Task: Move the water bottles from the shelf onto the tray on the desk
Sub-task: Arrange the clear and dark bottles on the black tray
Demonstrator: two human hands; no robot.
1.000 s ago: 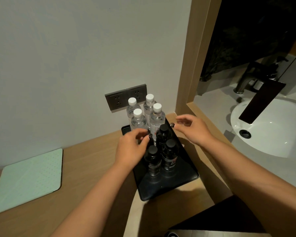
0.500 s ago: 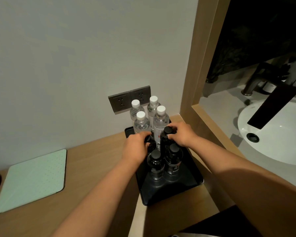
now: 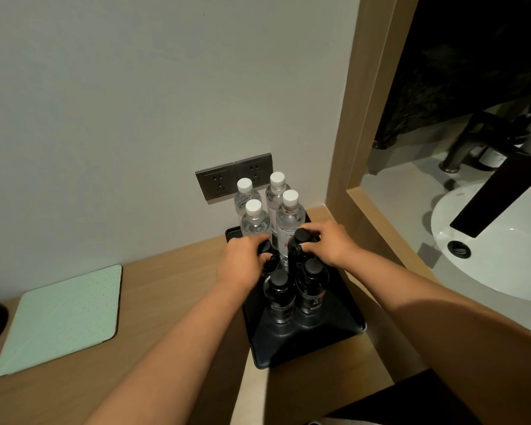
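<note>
Desk (image 3: 172,289) supports a black tray (image 3: 334,342) beneath both hands. Four clear white-capped bottles (image 3: 288,222) stand upright beyond the fingers. Left hand (image 3: 242,262) grips one black bottle (image 3: 270,262); right hand (image 3: 328,243) grips another (image 3: 298,250). Two black bottles (image 3: 311,286) stand nearer. Label text is unreadable.

Both bare forearms extend toward 12 o'clock and converge. Left hand (image 3: 242,263) is palm down, fingers curled around a black-capped dark bottle (image 3: 269,262), largely hidden. Right hand (image 3: 328,243) pinches a taller black-capped dark bottle (image 3: 299,240) near its neck.
</note>
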